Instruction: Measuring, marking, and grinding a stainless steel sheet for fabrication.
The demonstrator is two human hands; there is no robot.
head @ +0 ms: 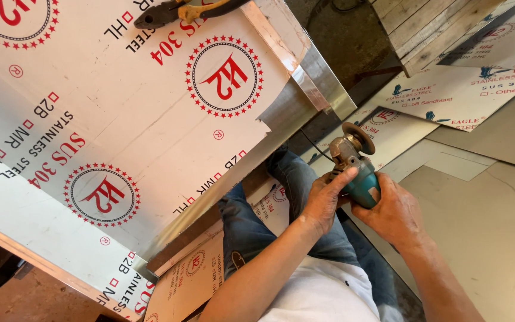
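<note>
A big metal sheet (126, 119) with a white film and red round marks fills the workshop floor. Pliers (180, 11) lie at its far edge. Both hands are closed around a teal grinder (356, 170), left hand (326, 200) and right hand (391, 211). Its disc (359, 130) points away from the body, just beside the sheet's edge.

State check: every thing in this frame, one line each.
Angle grinder: held in both hands, disc up, clear of the sheet.
Left hand: gripping the grinder's neck.
Right hand: wrapped around the teal body.
Steel sheet: film-covered, folded edge bare.
Pliers: lying on the sheet, untouched.
Loose sheets: flat on the floor.
</note>
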